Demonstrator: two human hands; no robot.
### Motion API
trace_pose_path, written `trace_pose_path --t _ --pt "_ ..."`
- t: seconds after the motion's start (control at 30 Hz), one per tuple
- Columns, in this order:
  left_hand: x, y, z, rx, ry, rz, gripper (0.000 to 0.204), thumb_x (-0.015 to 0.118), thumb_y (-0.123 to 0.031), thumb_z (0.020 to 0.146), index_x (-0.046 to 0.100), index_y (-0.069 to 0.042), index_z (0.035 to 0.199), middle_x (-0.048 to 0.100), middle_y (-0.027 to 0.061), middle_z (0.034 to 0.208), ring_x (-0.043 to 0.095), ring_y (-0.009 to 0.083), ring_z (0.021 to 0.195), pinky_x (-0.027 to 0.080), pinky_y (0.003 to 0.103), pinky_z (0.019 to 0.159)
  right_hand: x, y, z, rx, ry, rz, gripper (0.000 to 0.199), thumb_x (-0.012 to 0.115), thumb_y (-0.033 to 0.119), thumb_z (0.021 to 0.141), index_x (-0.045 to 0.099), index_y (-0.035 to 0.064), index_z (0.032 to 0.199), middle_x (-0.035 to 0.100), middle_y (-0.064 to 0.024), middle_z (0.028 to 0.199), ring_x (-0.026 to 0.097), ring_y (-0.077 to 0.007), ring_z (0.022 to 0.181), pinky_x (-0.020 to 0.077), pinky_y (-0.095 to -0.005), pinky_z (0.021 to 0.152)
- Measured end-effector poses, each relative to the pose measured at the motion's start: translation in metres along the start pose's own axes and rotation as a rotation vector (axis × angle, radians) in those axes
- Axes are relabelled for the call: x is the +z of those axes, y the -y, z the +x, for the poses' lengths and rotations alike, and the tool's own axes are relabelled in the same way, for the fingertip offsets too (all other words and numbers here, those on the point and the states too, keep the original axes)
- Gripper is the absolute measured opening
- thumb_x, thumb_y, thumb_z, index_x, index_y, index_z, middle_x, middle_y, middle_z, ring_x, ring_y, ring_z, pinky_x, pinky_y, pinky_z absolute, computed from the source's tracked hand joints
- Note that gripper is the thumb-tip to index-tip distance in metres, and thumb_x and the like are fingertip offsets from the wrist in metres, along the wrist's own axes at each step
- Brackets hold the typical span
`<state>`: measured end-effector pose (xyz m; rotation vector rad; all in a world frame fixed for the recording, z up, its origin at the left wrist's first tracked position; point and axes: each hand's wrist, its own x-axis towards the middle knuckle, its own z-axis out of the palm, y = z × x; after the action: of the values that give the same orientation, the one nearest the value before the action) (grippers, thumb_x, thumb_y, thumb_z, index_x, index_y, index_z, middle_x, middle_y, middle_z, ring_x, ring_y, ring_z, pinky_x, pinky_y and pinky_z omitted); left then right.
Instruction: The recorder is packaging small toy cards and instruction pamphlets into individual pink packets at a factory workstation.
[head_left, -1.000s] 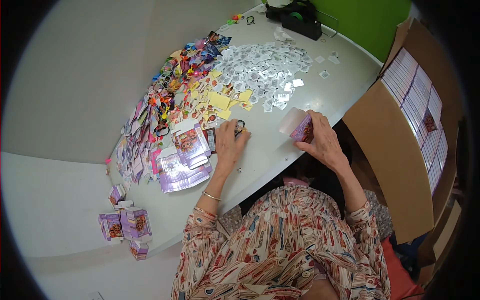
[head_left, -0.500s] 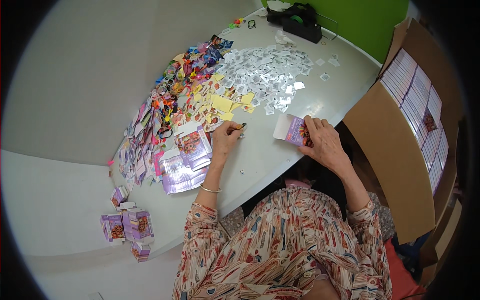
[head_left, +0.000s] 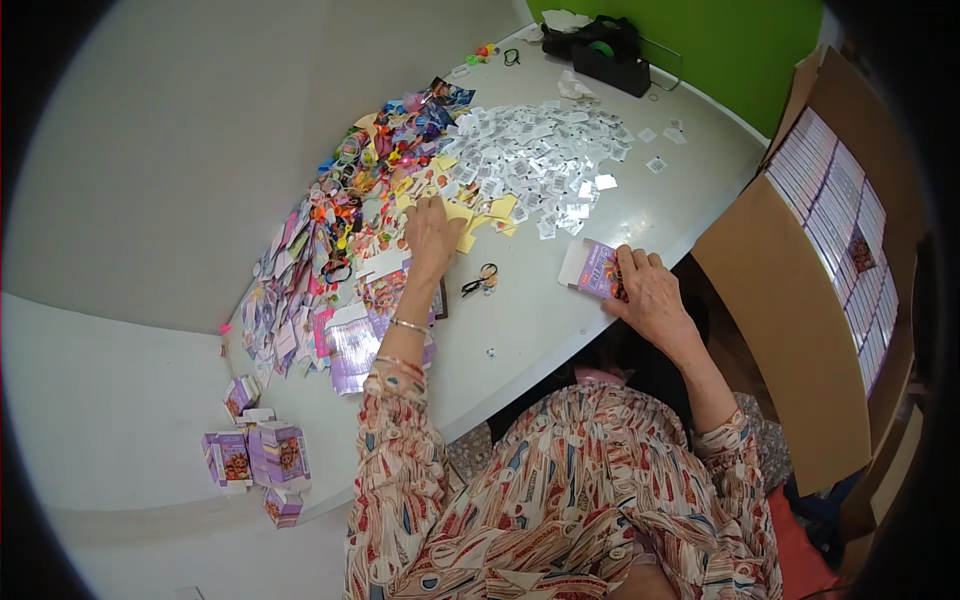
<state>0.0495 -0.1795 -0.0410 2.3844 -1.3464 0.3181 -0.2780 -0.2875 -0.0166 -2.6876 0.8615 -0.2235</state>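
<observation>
Head view: gripped the small purple carton (head_left: 600, 270) right of centre in the right hand (head_left: 650, 290), by its right end, and held the left hand (head_left: 430, 240) with fingers bent at the yellow cards (head_left: 500, 207) near centre, unable to tell of any pinch there. Judged it light, thin-walled, smooth and easily crushed, best held by the side edges, clear of the white flap (head_left: 572, 263). Saw the black loop (head_left: 478, 284) between the hands, flat purple cartons (head_left: 350, 352) by the left forearm (head_left: 412, 300), and white labels (head_left: 540, 140) and colourful trinkets (head_left: 345, 190) crowding the desk (head_left: 530, 330) toward upper left.
</observation>
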Motion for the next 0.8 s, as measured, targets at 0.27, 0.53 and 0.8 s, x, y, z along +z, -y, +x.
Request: trace_pose_path --t 0.27,0.53,0.8 --pt "0.013 0.016 0.0 -0.008 -0.124 -0.094 0.033 0.072 -0.017 0.071 0.061 -0.001 0.099 0.061 0.0182 0.096 0.057 0.037 0.091 0.048 0.046 0.075 0.0 0.0 0.0 -0.007 -0.022 0.013 0.066 0.079 0.02 0.064 0.045 0.0 0.116 0.056 -0.0157 0.098 0.058 -0.0322 0.089 0.0502 -0.0406 0.074" --pt "-0.032 -0.012 0.0 -0.356 0.066 -0.582 0.024 0.068 -0.01 0.081 0.06 0.0 0.101 0.066 0.0031 0.077 0.06 0.0084 0.066 0.046 0.027 0.055 0.001 -0.004 -0.001 0.01 -0.037 0.015 0.065 0.08 0.02 0.063 0.046 -0.0003 0.115 0.056 -0.0155 0.097 0.058 -0.032 0.088 0.0503 -0.0405 0.074" --pt "-0.031 -0.034 -0.009 -0.349 0.324 -1.058 0.02 0.068 -0.008 0.084 0.058 -0.004 0.101 0.067 0.0037 0.081 0.062 0.0087 0.066 0.048 0.021 0.056 -0.016 -0.01 0.005 -0.006 -0.024 0.183 0.065 0.078 0.018 0.066 0.047 -0.0002 0.12 0.057 -0.0176 0.1 0.059 -0.0319 0.092 0.049 -0.0387 0.079"
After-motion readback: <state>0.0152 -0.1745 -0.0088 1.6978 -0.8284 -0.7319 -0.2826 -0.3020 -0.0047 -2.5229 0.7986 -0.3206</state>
